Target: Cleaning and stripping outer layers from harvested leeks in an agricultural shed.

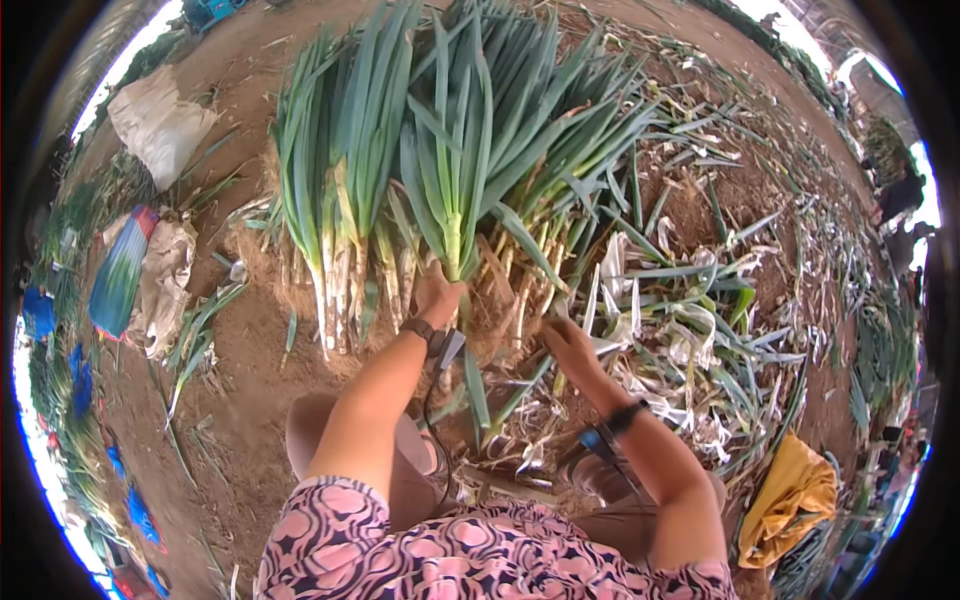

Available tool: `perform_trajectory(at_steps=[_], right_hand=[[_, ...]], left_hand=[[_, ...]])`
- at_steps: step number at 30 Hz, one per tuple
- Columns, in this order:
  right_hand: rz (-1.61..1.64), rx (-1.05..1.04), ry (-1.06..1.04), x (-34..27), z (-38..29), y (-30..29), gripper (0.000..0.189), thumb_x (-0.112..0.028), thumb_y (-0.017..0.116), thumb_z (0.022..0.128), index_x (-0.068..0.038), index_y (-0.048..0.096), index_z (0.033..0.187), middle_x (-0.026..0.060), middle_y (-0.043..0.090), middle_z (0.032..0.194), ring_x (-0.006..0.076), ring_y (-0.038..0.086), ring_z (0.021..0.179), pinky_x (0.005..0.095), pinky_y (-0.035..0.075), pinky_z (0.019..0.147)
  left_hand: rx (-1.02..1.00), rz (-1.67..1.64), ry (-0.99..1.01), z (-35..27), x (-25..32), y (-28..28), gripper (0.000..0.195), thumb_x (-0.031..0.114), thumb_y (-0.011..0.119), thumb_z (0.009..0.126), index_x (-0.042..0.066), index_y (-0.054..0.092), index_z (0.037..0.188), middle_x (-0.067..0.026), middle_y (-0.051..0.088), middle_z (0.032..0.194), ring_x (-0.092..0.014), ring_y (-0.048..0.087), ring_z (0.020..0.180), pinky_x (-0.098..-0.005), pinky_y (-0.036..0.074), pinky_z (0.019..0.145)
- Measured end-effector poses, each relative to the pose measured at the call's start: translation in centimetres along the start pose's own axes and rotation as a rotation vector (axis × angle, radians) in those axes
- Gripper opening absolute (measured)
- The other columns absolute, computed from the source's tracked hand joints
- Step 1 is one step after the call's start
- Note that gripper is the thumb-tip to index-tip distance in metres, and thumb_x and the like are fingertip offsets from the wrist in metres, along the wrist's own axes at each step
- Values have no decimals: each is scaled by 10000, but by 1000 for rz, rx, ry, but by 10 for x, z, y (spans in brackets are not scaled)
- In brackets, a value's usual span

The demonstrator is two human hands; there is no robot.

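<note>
My left hand [440, 294] is closed around the pale lower stalk of a long green onion [453, 225], whose leaves fan away from me. To its left lies a row of long green onions [339, 259] with soil-marked white stems and their tops pointing away. More onions [525, 281] with brownish, dry outer layers lie just to the right of the held one. My right hand [571, 349] is low beside these stems, fingers curled near a loose leaf. Whether it grips anything is hidden by blur and the hand itself.
Stripped leaves and pale peelings [690, 337] cover the ground on my right. A yellow cloth [791, 499] lies at the lower right. On the left are a multicoloured bundle [127, 274], crumpled brown paper [166, 289] and a whitish sheet [161, 124] on bare soil.
</note>
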State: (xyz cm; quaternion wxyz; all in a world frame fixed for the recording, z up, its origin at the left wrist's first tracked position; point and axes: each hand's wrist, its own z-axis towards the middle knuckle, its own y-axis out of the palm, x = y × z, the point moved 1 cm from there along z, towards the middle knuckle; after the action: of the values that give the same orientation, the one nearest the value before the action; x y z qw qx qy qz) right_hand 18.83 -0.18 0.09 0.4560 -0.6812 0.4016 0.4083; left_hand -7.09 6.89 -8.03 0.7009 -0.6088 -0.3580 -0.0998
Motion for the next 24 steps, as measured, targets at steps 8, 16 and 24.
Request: perform_trajectory(at_steps=[8,16,24], right_hand=[[13,368,-200,18,71,71,266,-230,470,932,-15,516,1082,75,607,862,120,556,725,267,456,620],[115,416,-152,36,-5,23,214,-237,466,930,-56,570,975,16,549,754,65,468,627,233,392,522],[519,325,-216,-6,-47,-7,218,-192,486,932,-12,591,997,-29,557,785,36,456,676,200,373,570]], left_hand=[[-219,-283,221,-74,82,-5,428,264,652,727,-6,535,1038,-220,619,906,-369,608,803,-413,485,655],[-747,-1132,-203,-111,140,-44,372,142,648,805,2,557,1137,-57,584,1118,-150,520,1012,-297,363,909],[-701,-1398,-89,-122,167,-48,222,125,736,739,39,645,922,-28,643,821,-113,585,655,-239,455,539]])
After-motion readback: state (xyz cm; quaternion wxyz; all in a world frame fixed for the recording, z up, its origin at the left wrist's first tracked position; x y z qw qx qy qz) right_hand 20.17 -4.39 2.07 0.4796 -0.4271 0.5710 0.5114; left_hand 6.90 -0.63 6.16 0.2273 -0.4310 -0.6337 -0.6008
